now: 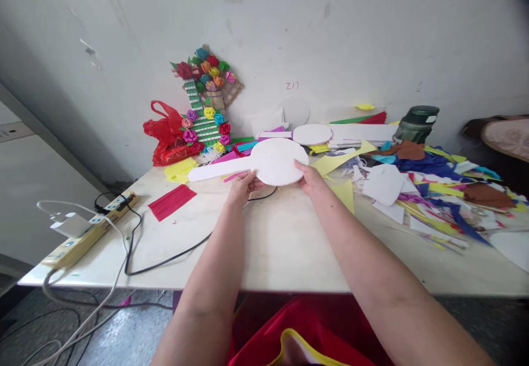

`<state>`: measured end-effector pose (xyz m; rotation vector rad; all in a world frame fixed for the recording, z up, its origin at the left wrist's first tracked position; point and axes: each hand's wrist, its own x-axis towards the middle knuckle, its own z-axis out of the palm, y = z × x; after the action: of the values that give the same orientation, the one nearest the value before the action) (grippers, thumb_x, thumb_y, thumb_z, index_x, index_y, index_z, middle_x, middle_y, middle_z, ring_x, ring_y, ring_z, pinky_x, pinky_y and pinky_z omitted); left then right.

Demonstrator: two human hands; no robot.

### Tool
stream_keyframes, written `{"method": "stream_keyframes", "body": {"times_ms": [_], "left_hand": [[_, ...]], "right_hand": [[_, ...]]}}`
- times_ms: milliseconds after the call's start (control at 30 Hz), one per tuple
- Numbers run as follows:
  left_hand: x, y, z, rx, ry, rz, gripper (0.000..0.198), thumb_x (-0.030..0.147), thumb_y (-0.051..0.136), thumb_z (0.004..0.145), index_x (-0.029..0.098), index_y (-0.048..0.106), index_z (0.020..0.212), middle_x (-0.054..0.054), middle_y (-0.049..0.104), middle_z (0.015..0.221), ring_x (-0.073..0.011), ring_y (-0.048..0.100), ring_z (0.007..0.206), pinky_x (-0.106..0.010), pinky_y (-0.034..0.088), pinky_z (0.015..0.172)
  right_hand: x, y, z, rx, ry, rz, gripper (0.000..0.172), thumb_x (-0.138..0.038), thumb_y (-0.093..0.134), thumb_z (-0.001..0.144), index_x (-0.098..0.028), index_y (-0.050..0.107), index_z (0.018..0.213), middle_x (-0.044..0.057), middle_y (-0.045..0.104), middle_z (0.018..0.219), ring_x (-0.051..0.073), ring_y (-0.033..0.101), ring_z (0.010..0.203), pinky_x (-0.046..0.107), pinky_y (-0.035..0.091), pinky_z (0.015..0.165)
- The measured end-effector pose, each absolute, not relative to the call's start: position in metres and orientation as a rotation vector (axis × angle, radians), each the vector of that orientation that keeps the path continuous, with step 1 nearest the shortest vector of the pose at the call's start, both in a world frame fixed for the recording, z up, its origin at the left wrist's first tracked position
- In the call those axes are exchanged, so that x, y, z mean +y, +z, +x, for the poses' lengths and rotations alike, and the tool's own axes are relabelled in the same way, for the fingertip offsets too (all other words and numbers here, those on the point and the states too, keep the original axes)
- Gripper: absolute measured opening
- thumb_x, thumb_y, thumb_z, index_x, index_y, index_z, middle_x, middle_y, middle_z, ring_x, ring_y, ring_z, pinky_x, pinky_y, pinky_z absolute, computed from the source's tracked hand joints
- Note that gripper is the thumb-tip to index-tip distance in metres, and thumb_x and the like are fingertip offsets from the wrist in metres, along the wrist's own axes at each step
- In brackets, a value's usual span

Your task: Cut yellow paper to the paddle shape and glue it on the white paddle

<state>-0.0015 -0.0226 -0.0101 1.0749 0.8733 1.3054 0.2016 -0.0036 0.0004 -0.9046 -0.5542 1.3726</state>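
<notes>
Both my hands hold a white paddle-shaped cutout (280, 162), a round disc with a long strip reaching out to the left. My left hand (244, 185) pinches its lower left edge where the strip meets the disc. At the disc's right edge, my right hand (309, 178) grips with the thumb on top and the other fingers mostly hidden underneath. Just behind it lies another white cutout (313, 134) with a round shape and a purple edge. A red crepe paper piece (172, 202) rests on the table left of my left hand.
A yellowish power strip (93, 232) with a white charger and cables lies along the left edge. Paper flower crafts (203, 112) and a red plastic bag (167, 134) stand against the wall. Colourful paper scraps (446, 184) and a dark green jar (415, 124) crowd the right side.
</notes>
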Motion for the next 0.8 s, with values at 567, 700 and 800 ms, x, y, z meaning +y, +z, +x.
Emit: {"method": "stream_keyframes", "body": {"times_ms": [567,700,800], "left_hand": [[-0.0188,-0.0134,-0.0021,0.886,1.439,1.002,0.032,0.041,0.070,0.063,0.011,0.060,0.071,-0.006,0.064,0.061,-0.0152,0.062,0.054,-0.028,0.053,0.059],[-0.0197,-0.0132,-0.0017,0.896,1.404,1.028,0.032,0.042,0.071,0.062,0.012,0.059,0.069,-0.006,0.064,0.061,-0.0154,0.063,0.055,-0.026,0.052,0.056],[-0.0193,-0.0140,-0.0013,0.914,1.366,1.040,0.031,0.039,0.073,0.060,0.013,0.058,0.069,-0.005,0.064,0.059,-0.0151,0.062,0.053,-0.026,0.052,0.055]], "right_hand": [[-0.0062,-0.0015,0.1960,-0.812,1.349,-1.015,0.009,-0.015,0.065,0.067,-0.013,0.058,0.072,0.004,0.065,0.053,0.016,0.059,0.042,0.018,0.034,0.025],[-0.0054,-0.0018,0.1961,-0.824,1.342,-1.004,0.008,-0.015,0.065,0.067,-0.012,0.059,0.072,0.003,0.065,0.053,0.015,0.059,0.041,0.018,0.033,0.025],[-0.0058,-0.0019,0.1950,-0.836,1.324,-0.997,0.007,-0.014,0.064,0.067,-0.012,0.059,0.071,0.003,0.065,0.054,0.015,0.059,0.040,0.017,0.031,0.024]]}}
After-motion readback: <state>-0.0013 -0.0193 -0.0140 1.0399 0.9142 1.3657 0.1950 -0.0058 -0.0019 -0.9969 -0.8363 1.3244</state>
